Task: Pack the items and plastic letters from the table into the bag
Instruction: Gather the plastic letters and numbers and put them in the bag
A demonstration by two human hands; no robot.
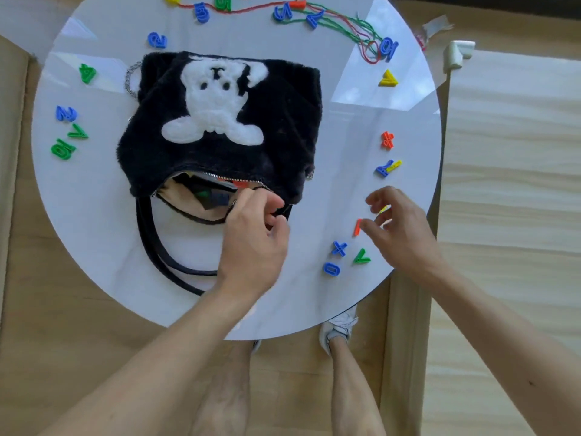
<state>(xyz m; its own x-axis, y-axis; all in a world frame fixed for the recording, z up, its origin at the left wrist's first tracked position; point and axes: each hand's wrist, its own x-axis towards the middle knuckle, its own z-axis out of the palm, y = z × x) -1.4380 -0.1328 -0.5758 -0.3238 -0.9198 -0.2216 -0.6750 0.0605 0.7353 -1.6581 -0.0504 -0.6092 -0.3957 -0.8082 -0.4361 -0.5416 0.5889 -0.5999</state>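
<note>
Both forearms reach up from the bottom edge, the left hand (254, 234) curled onto the zip rim of the black plush bag (283, 121), pinching its open mouth. The right hand (405, 228) hovers with fingers spread and bent, gripping nothing, one fingertip at an orange stick piece (357, 227) while a yellow piece (383, 210) peeks between the fingers. Just beside it lie a blue X (339, 248), a green V (361, 256) and a blue 0 (331, 269), while the bag sits mid round white table (94, 231), with more pieces and yarn strands (345, 23) around the rim.
</note>
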